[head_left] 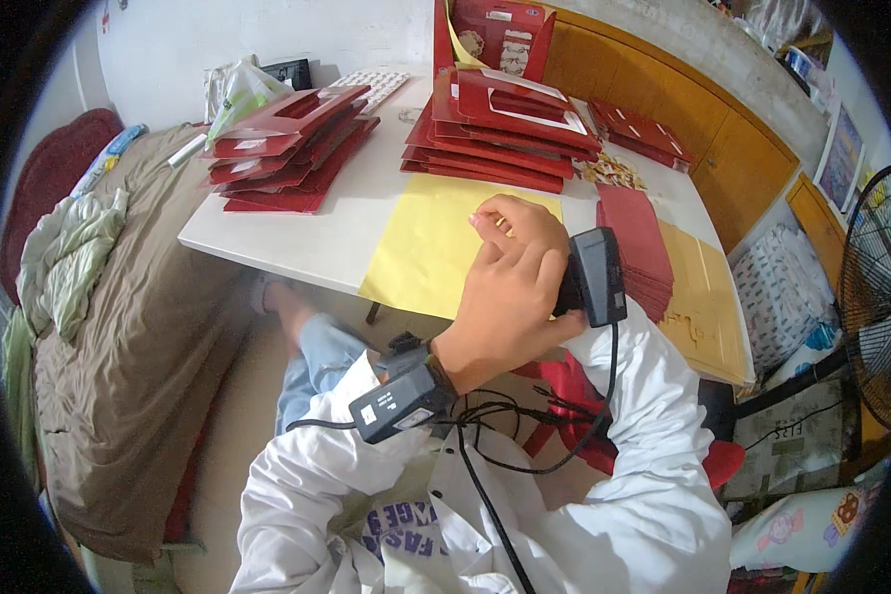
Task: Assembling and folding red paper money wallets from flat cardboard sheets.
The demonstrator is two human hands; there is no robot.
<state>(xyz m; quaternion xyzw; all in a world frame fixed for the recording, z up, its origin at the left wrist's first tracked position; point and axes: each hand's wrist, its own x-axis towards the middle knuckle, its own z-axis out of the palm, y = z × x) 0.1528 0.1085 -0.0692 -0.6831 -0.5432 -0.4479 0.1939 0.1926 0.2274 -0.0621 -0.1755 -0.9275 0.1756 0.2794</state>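
My left hand (510, 307) reaches across to my right wrist. Its fingers and thumb close round the black box-shaped wrist device (596, 277) and its strap there. My right hand (522, 223) hovers above a yellow sheet (431, 233) on the table, fingers loosely curled, with nothing visible in them. Another black wrist device (403, 398), with a cable, sits on my left wrist. To the right of my hands lies a stack of dark red card pieces (636, 247), beside tan-yellow sheets (708, 297).
On the white table (257, 233) stand two piles of red folded card boxes, a left pile (287, 148) and a middle pile (505, 134). Small scraps (614, 170) lie beside the latter. A black fan (873, 287) stands at right, a bed (139, 346) at left. Cables (485, 416) hang over my lap.
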